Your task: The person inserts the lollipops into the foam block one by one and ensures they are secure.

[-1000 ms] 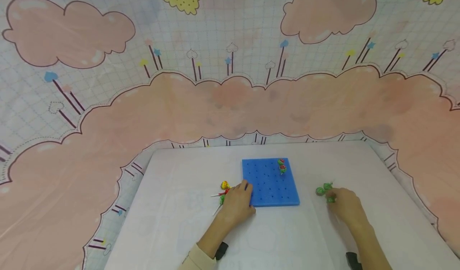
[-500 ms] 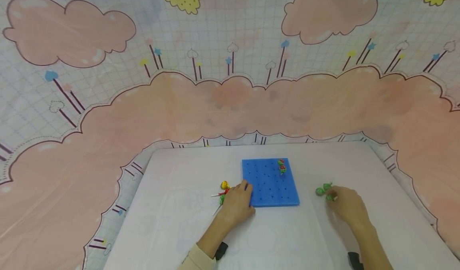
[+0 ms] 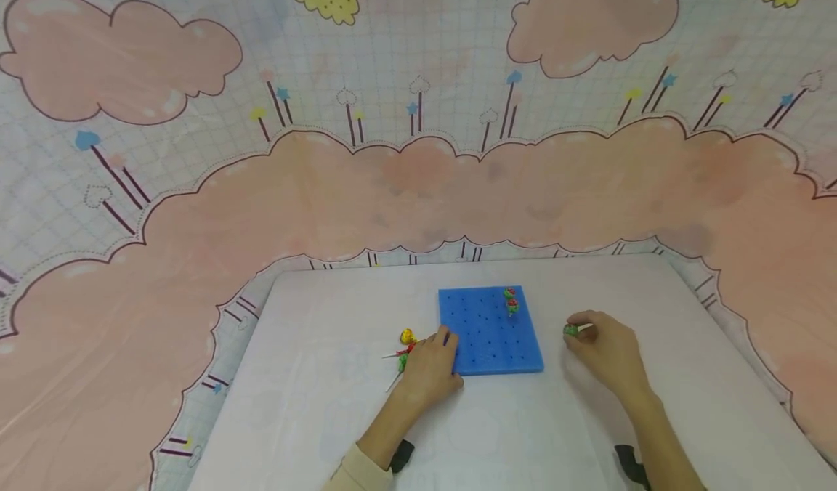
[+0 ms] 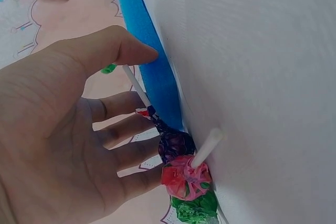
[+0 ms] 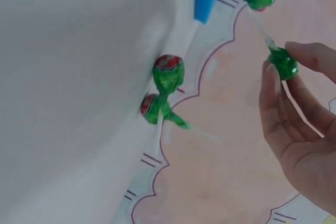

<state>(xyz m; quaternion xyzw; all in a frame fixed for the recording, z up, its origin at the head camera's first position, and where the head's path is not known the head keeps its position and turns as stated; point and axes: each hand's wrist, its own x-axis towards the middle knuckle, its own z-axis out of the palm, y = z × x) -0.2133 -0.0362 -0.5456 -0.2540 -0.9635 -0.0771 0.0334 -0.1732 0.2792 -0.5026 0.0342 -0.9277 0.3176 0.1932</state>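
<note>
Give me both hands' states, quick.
Left hand: open, fingers resting against the blue foam board.
Right hand: pinching a green lollipop, lifted off the table.

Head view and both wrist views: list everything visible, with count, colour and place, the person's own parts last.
Foam board: one, blue, dotted with holes, flat on the table's middle.
Lollipops on the board: two, green and red wrappers, standing near its far right corner.
Lollipops by the left hand: a small pile, yellow, red and green wrappers, on the table left of the board; exact count unclear.
Green lollipop: one, pinched by the right hand, right of the board.
Table: one, white.
Backdrop: one, pink cloud pattern, behind the table.
Left hand: rests at the board's left edge.
Right hand: holds the green lollipop.
</note>
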